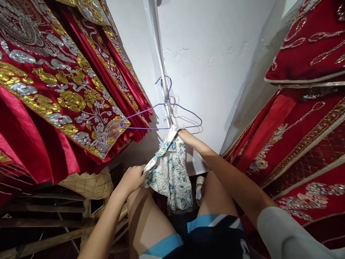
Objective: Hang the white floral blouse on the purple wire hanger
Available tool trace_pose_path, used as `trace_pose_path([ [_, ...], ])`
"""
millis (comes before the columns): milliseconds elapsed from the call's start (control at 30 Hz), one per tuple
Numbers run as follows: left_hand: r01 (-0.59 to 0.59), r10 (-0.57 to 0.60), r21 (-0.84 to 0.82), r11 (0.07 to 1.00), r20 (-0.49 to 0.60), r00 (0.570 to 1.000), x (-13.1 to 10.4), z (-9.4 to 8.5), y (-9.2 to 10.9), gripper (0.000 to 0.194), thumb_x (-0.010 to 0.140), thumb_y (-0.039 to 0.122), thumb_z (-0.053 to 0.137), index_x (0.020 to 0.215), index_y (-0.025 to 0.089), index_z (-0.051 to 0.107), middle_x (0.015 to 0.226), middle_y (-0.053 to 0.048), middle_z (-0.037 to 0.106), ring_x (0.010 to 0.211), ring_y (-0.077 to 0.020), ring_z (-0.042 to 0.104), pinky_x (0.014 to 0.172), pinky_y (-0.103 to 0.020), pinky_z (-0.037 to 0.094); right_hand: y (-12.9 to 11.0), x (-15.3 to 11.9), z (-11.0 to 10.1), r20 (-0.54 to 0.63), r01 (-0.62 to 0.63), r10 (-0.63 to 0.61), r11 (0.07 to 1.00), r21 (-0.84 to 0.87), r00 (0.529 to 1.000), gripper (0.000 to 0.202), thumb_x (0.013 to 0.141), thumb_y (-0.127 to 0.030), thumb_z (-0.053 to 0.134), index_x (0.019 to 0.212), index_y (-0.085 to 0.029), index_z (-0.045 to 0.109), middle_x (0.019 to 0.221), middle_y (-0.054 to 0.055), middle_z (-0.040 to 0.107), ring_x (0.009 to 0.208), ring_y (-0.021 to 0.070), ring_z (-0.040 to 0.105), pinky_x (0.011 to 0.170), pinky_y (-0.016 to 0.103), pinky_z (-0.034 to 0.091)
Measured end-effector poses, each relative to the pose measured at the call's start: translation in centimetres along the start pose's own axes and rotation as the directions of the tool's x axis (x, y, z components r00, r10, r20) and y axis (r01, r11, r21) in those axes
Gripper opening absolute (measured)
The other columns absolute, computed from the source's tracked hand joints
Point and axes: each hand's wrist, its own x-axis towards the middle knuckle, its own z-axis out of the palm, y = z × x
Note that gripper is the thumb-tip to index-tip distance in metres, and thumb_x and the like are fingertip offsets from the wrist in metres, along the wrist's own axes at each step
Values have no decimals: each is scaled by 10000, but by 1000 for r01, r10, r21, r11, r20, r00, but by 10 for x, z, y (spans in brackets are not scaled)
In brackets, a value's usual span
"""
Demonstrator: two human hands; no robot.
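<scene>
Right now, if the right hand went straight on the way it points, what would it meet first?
Past the floral cloth already at the right hand, probably the purple hanger, at its lower bar, though this one view leaves depth unclear.

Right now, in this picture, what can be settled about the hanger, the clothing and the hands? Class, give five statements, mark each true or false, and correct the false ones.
1. The hanger is purple. True.
2. The left hand is apart from the patterned garment. False: it holds a strip of that garment.
3. The right hand is at the garment's top, near the hanger's lower bar. True.
4. The patterned garment is solid black. False: it is pale with a bluish print.
5. The clothing on the picture's left is red with gold and silver decoration. True.
</scene>
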Motion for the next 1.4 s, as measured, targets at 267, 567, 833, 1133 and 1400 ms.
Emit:
trace_pose_path([
  [267, 95, -79, 54, 994, -238, 968, -3, -31, -19, 301, 922, 297, 370, 963, 207, 655, 869, -128, 675, 969, -322, 581, 782, -376, 425, -4, -33, -49, -187, 143, -206, 942, -304, 960, 130, 637, -262, 488, 531, -187, 479, 538, -29, 430, 577, 114, 376, 535, 246, 258],
  [567, -150, -148, -358, 922, -683, 716, 20, -86, 16, 308, 892, 236, 368, 827, 177, 663, 868, -79, 714, 730, -208, 554, 668, -296, 392, -39, -52, -78, -223, 144, -249, 904, -402, 942, 163, 646, -257, 520, 505, -208, 456, 514, -32, 373, 555, 114, 326, 518, 258, 250],
  [833, -426, -45, -418, 802, -753, 656, 60, -120, 51, 182, 878, 252, 422, 845, 169, 580, 986, -72, 669, 884, -196, 585, 771, -280, 434, -28, -61, -47, -199, 114, -164, 963, -243, 966, 153, 682, -279, 559, 571, -182, 519, 571, -18, 474, 584, 120, 406, 540, 251, 311],
  [1133, -153, -49, -205, 967, -735, 677, 77, -108, 38, 129, 843, 315, 539, 891, 206, 588, 736, -30, 591, 660, -195, 514, 612, -273, 300, -38, -89, -43, -111, 225, -266, 931, -287, 957, 498, 689, -208, 650, 1184, -177, 621, 665, -32, 547, 604, 142, 490, 571, 255, 358],
  [1400, -222, 22, -130, 966, -818, 575, 76, -99, 26, 248, 850, 357, 517, 666, 191, 512, 555, 27, 412, 542, -127, 379, 576, -252, 264, -53, -59, -118, -346, 38, -357, 742, -670, 868, 844, 707, -137, 611, 1523, -110, 395, 858, 103, 713, 756, 254, 630, 723, 372, 482],
])
